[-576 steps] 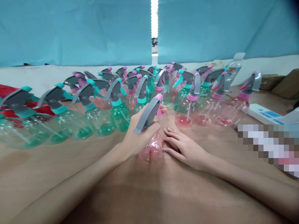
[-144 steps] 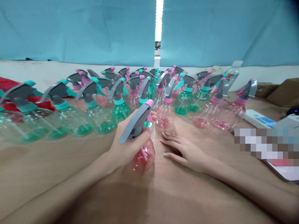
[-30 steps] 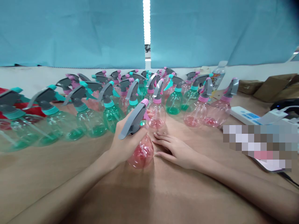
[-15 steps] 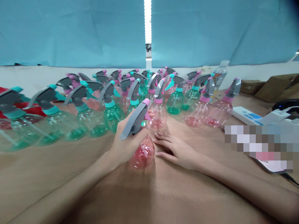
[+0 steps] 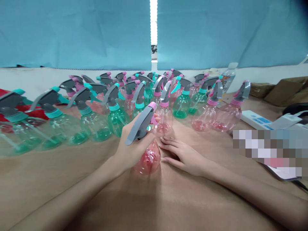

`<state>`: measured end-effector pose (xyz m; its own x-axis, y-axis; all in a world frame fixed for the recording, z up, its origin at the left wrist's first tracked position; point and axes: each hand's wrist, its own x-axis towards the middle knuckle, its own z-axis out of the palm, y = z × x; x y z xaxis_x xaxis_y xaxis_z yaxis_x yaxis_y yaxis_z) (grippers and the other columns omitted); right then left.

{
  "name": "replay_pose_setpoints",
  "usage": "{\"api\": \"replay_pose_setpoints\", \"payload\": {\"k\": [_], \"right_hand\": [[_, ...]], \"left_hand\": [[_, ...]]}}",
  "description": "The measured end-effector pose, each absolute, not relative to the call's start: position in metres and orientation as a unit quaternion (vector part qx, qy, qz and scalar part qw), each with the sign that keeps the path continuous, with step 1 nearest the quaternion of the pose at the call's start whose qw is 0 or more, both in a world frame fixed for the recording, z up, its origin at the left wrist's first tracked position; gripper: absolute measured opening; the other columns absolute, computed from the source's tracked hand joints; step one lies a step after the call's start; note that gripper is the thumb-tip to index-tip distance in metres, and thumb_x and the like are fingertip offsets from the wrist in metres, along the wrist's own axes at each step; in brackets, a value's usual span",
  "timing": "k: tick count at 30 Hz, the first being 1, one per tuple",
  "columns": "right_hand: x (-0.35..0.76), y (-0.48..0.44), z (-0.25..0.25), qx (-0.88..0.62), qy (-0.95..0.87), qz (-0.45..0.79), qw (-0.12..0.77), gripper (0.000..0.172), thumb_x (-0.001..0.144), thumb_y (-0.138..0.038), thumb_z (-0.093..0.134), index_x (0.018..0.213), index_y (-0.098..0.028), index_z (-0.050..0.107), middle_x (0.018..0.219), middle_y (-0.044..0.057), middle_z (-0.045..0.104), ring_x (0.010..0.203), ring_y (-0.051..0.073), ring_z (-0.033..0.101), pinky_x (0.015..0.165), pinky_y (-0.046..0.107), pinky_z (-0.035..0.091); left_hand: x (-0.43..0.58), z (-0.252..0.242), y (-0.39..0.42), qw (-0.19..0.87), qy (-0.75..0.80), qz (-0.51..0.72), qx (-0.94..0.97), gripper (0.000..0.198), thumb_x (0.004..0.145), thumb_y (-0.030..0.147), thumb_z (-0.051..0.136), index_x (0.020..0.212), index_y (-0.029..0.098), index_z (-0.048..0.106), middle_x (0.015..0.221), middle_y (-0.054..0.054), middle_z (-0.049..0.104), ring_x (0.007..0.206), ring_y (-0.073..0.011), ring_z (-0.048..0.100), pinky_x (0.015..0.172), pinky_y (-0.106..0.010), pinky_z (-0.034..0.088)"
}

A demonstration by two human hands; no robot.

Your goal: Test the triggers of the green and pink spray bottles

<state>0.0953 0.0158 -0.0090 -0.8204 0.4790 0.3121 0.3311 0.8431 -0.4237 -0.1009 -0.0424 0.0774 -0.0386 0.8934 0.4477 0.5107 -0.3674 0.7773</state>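
My left hand (image 5: 131, 144) is wrapped round the neck of a pink spray bottle (image 5: 148, 160) with a grey trigger head and pink nozzle. The bottle stands near the middle of the table, its nozzle pointing away from me. My right hand (image 5: 181, 154) lies flat on the table just right of it, fingers stretched out toward the bottle; whether the fingertips touch it I cannot tell. Right beyond the hands stands another pink spray bottle (image 5: 164, 120). To the left of my left hand is a green spray bottle (image 5: 117, 118).
Several green and pink spray bottles, such as one green bottle (image 5: 181, 106), stand in rows behind. On the right lie a white power strip (image 5: 256, 119), a blurred-out device (image 5: 279, 171) and a brown box (image 5: 286, 91). A clear drink bottle (image 5: 227, 78) stands at the back.
The view has shifted very slightly. Both hands and the held spray bottle keep their places on the table.
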Motion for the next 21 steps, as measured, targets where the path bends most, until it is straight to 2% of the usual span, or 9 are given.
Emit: {"api": "replay_pose_setpoints", "payload": {"k": [6, 11, 16, 21], "right_hand": [[0.0953, 0.0151, -0.0089, -0.220, -0.937, 0.179, 0.205, 0.052, 0.096, -0.047, 0.050, 0.136, -0.015, 0.053, 0.142, 0.017, 0.052, 0.134, 0.030, 0.045, 0.109, 0.050, 0.040], [0.0954, 0.0156, -0.0102, -0.220, -0.935, 0.181, 0.210, 0.052, 0.095, -0.047, 0.051, 0.138, -0.017, 0.052, 0.143, 0.016, 0.051, 0.134, 0.030, 0.045, 0.109, 0.050, 0.039], [0.0956, 0.0163, -0.0109, -0.219, -0.938, 0.176, 0.204, 0.053, 0.096, -0.048, 0.049, 0.137, -0.015, 0.053, 0.142, 0.017, 0.052, 0.134, 0.029, 0.045, 0.109, 0.050, 0.039], [0.0959, 0.0159, -0.0109, -0.221, -0.936, 0.180, 0.204, 0.053, 0.096, -0.048, 0.049, 0.138, -0.016, 0.052, 0.143, 0.016, 0.051, 0.134, 0.030, 0.045, 0.109, 0.050, 0.039]], "left_hand": [[-0.0987, 0.0803, -0.0437, 0.186, 0.537, 0.493, 0.659, 0.010, 0.076, 0.017, 0.054, 0.084, 0.024, 0.052, 0.068, 0.003, 0.053, 0.058, -0.0145, 0.050, 0.056, -0.029, 0.042], [-0.0979, 0.0813, -0.0431, 0.173, 0.542, 0.488, 0.662, 0.008, 0.075, 0.019, 0.053, 0.080, 0.023, 0.049, 0.068, 0.003, 0.053, 0.057, -0.0143, 0.049, 0.055, -0.029, 0.041], [-0.0985, 0.0806, -0.0429, 0.177, 0.532, 0.494, 0.665, 0.011, 0.072, 0.014, 0.052, 0.076, 0.023, 0.046, 0.062, 0.005, 0.047, 0.054, -0.0130, 0.044, 0.051, -0.028, 0.037], [-0.0969, 0.0836, -0.0451, 0.163, 0.547, 0.485, 0.663, 0.013, 0.072, 0.013, 0.051, 0.070, 0.023, 0.043, 0.061, 0.005, 0.047, 0.054, -0.0132, 0.045, 0.052, -0.028, 0.039]]}}
